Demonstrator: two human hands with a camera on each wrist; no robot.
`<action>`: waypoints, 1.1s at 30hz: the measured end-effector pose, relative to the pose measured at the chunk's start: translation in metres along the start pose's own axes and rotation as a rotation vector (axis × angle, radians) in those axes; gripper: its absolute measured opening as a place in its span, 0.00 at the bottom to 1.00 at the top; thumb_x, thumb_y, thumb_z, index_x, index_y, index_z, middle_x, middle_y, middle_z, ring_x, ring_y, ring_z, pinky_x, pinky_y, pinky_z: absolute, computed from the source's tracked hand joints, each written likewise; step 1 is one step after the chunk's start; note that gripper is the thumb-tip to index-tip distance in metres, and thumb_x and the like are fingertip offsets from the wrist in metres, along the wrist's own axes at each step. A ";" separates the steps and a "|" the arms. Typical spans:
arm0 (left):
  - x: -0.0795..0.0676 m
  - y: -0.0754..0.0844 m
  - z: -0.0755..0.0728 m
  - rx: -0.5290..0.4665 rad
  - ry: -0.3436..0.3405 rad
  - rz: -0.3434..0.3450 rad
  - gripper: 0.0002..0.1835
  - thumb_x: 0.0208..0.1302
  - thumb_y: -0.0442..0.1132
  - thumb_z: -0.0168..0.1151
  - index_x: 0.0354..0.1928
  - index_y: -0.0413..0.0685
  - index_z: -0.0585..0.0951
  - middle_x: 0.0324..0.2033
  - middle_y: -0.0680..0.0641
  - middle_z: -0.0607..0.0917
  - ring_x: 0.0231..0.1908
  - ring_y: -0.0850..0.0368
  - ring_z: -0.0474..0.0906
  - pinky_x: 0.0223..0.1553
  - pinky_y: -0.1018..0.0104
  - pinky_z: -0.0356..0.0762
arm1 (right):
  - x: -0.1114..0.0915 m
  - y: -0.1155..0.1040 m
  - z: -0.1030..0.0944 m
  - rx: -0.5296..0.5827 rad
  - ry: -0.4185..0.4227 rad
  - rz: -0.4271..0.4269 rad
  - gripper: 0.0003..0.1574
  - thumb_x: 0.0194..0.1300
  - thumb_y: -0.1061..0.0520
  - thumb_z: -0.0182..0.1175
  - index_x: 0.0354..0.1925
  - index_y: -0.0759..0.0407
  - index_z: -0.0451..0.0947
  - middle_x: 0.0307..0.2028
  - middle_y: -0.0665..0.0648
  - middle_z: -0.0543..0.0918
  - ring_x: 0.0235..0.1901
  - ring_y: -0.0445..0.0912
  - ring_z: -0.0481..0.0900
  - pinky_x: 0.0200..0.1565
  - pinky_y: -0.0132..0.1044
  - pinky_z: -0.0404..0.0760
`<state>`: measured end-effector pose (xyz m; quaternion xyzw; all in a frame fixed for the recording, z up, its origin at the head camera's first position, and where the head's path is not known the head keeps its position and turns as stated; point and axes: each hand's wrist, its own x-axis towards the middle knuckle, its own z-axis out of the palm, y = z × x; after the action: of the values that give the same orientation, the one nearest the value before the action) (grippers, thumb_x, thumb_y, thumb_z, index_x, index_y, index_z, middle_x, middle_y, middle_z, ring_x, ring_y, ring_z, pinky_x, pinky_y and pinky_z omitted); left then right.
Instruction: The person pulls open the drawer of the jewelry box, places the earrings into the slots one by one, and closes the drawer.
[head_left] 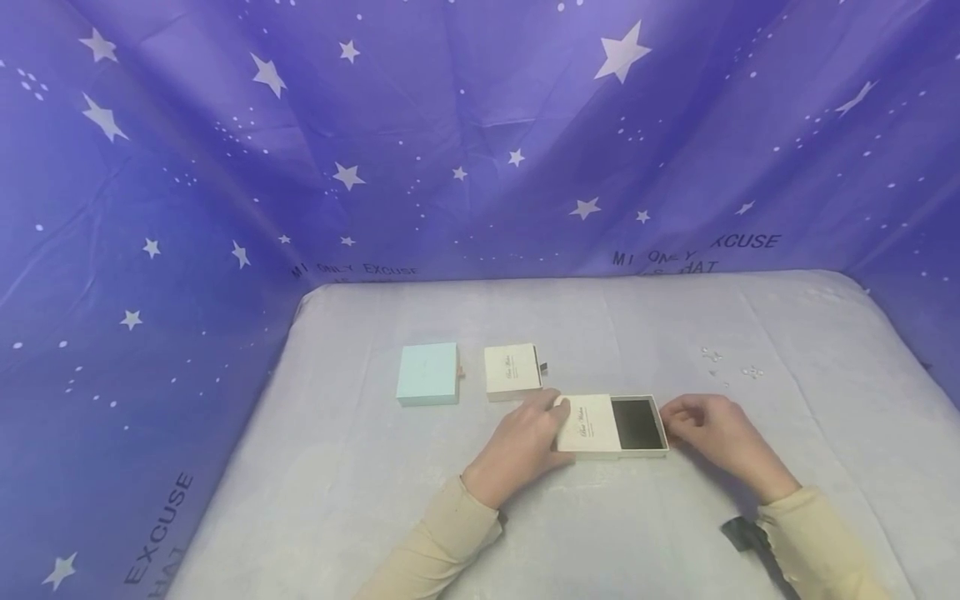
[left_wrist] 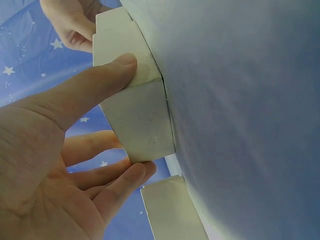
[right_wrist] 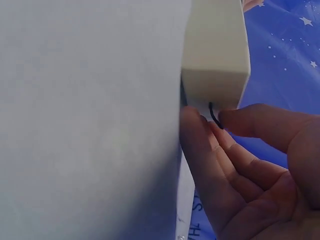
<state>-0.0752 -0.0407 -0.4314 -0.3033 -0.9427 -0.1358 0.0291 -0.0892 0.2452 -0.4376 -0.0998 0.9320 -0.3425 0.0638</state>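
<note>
A cream drawer-style gift box [head_left: 588,423] lies on the cloth with its drawer [head_left: 661,449] slid partly out to the right, showing a dark inside. My left hand [head_left: 525,437] holds the sleeve at its left end, thumb on the near side and fingers on the far side, as the left wrist view shows. At the drawer's right end is my right hand [head_left: 716,433]. In the right wrist view, its thumb and fingers pinch a short black ribbon pull [right_wrist: 215,116] on the drawer's end face.
A second cream box [head_left: 512,371] with a dark tab stands just behind my left hand. Left of it sits a mint-green box [head_left: 427,373] with an orange-pink tab. Several small shiny pieces [head_left: 752,372] lie at the right. A purple star-printed curtain [head_left: 465,125] surrounds the grey-white cloth surface [head_left: 337,500].
</note>
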 end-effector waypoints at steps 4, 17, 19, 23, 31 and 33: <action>0.000 -0.001 0.001 0.001 0.006 0.004 0.37 0.51 0.53 0.77 0.59 0.41 0.79 0.57 0.44 0.78 0.57 0.53 0.76 0.58 0.66 0.79 | 0.002 -0.001 -0.007 0.002 0.013 -0.018 0.12 0.69 0.56 0.61 0.41 0.63 0.85 0.37 0.60 0.89 0.34 0.50 0.85 0.36 0.42 0.85; 0.000 -0.002 0.000 -0.021 0.003 0.007 0.36 0.51 0.53 0.76 0.59 0.41 0.79 0.56 0.45 0.79 0.56 0.54 0.77 0.57 0.67 0.79 | 0.019 -0.006 -0.035 -0.035 0.076 -0.044 0.18 0.69 0.57 0.61 0.50 0.69 0.79 0.43 0.70 0.85 0.42 0.64 0.84 0.48 0.64 0.79; 0.000 -0.002 0.000 -0.017 0.010 0.011 0.36 0.50 0.53 0.77 0.58 0.41 0.79 0.55 0.45 0.79 0.53 0.55 0.78 0.55 0.68 0.80 | 0.022 -0.006 -0.038 -0.041 0.090 -0.053 0.18 0.69 0.58 0.61 0.51 0.70 0.79 0.44 0.71 0.85 0.42 0.65 0.83 0.48 0.65 0.79; 0.000 -0.003 0.001 -0.015 0.014 0.018 0.36 0.49 0.53 0.77 0.58 0.42 0.80 0.54 0.47 0.79 0.52 0.57 0.78 0.54 0.69 0.80 | 0.027 -0.005 -0.042 -0.071 0.127 -0.067 0.18 0.68 0.60 0.61 0.51 0.72 0.78 0.44 0.73 0.84 0.41 0.66 0.83 0.47 0.65 0.79; 0.001 -0.004 0.003 -0.030 0.008 0.016 0.37 0.49 0.53 0.77 0.60 0.41 0.79 0.55 0.46 0.79 0.54 0.56 0.77 0.55 0.70 0.79 | 0.037 0.002 -0.048 -0.163 0.217 -0.064 0.18 0.66 0.63 0.60 0.50 0.75 0.77 0.45 0.77 0.81 0.41 0.70 0.82 0.47 0.68 0.76; 0.001 -0.004 0.002 -0.031 0.001 0.010 0.37 0.49 0.53 0.77 0.59 0.41 0.79 0.56 0.46 0.79 0.54 0.56 0.77 0.55 0.70 0.79 | 0.039 0.005 -0.049 -0.188 0.232 -0.052 0.19 0.66 0.63 0.59 0.50 0.76 0.76 0.46 0.79 0.80 0.41 0.71 0.81 0.47 0.69 0.75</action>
<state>-0.0781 -0.0430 -0.4343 -0.3085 -0.9389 -0.1504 0.0255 -0.1372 0.2707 -0.4057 -0.0895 0.9582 -0.2644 -0.0629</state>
